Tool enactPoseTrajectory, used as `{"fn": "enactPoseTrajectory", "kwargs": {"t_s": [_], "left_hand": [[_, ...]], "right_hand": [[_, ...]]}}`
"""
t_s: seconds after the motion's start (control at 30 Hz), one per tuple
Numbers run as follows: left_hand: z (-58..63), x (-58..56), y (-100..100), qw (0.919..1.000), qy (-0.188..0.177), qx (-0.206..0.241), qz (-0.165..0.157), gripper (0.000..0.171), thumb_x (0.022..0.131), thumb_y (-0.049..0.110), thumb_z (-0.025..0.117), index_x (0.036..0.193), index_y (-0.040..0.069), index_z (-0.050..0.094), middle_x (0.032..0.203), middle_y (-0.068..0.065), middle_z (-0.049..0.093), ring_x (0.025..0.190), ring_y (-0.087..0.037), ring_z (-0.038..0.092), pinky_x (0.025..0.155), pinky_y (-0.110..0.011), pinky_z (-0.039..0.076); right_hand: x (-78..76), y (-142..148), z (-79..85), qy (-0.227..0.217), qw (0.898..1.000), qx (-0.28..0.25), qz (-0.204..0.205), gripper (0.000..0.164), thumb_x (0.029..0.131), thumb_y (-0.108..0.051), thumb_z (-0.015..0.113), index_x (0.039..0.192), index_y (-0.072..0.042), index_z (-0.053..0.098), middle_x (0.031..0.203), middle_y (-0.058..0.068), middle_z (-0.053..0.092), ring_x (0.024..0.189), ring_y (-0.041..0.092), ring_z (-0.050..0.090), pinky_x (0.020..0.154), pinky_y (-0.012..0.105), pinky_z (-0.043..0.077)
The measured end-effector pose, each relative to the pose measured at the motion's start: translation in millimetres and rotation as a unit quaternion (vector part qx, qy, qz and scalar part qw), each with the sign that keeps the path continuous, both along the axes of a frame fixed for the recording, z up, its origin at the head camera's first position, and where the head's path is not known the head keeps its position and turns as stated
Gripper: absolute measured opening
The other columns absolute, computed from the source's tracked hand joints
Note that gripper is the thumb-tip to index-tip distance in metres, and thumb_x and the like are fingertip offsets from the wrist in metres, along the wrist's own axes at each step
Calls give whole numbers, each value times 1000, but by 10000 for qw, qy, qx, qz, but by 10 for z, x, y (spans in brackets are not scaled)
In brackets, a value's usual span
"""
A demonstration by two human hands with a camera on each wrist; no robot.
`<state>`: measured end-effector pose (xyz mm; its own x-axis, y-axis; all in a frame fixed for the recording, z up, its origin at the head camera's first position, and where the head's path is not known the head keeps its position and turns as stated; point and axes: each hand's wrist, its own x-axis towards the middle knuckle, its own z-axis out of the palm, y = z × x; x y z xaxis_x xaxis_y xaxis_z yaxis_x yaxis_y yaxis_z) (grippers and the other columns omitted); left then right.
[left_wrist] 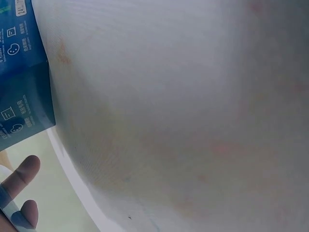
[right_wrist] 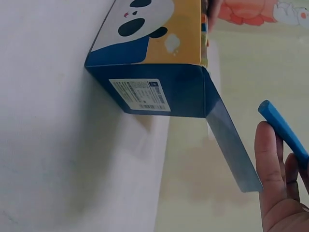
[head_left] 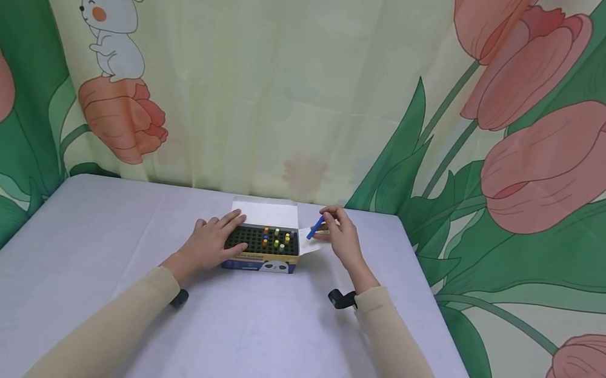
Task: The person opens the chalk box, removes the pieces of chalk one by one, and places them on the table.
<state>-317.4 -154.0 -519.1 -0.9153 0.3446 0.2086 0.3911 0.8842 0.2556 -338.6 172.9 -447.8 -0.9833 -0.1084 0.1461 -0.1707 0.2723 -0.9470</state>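
My right hand (head_left: pixel 344 241) holds a slim blue marker (head_left: pixel 315 227) between thumb and fingers, above the right end of a box; in the right wrist view the marker (right_wrist: pixel 285 129) is tilted, one end free. The cardboard box (head_left: pixel 257 266) has a panda on its front and stands open on the table. Inside is a black grid (head_left: pixel 248 237) of holes, with several coloured markers (head_left: pixel 276 243) upright in its right half. My left hand (head_left: pixel 209 244) rests over the box's left end, fingers spread. The left wrist view shows the box's blue side (left_wrist: pixel 24 77) and some fingertips.
The box's white lid flap (head_left: pixel 265 213) stands folded back, and a side flap (head_left: pixel 313 246) sticks out under my right hand. A white cloth covers the table (head_left: pixel 266 344). Behind it hangs a curtain (head_left: pixel 269 88) printed with tulips and a rabbit.
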Motion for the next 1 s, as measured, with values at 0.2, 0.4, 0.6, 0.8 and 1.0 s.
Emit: {"fn": "enactPoseTrajectory", "kwargs": {"t_s": [0.2,0.4,0.6,0.8,1.0], "left_hand": [[0,-13,4,10000,1,33,-10,82,99,67,50,164,19,32,170,-6,30,124,-37,57,96,-61,38],[-7,-6,-4,10000,-47,21,14,82,100,66,50,165,20,31,170,-6,29,125,-38,56,96,-62,38],[-18,-7,-9,10000,-11,69,-8,82,99,67,49,165,21,31,170,-5,29,125,-37,56,96,-61,37],[-20,-2,-28,10000,-35,52,1,83,99,68,49,165,20,31,170,-5,29,127,-37,55,97,-62,37],[-11,1,-21,10000,-3,57,-7,82,100,67,49,165,20,31,170,-5,29,125,-37,56,96,-62,37]], "right_hand": [[-17,176,9,145,9998,-112,-33,33,110,-22,49,132,0,61,115,19,58,100,24,71,80,32,61],[-17,339,6,113,9998,-108,-149,36,111,-23,49,137,-1,62,129,25,58,102,21,69,80,31,61],[-35,467,-30,-42,9991,58,-415,34,110,-24,51,136,-6,64,126,18,61,103,24,68,78,29,61],[-49,586,-86,-148,9983,102,-562,37,110,-27,51,138,-4,59,132,24,58,109,29,66,79,27,60],[-82,700,-147,-215,9968,285,-721,34,110,-27,51,135,-6,60,122,17,59,107,27,65,78,26,60]]}}
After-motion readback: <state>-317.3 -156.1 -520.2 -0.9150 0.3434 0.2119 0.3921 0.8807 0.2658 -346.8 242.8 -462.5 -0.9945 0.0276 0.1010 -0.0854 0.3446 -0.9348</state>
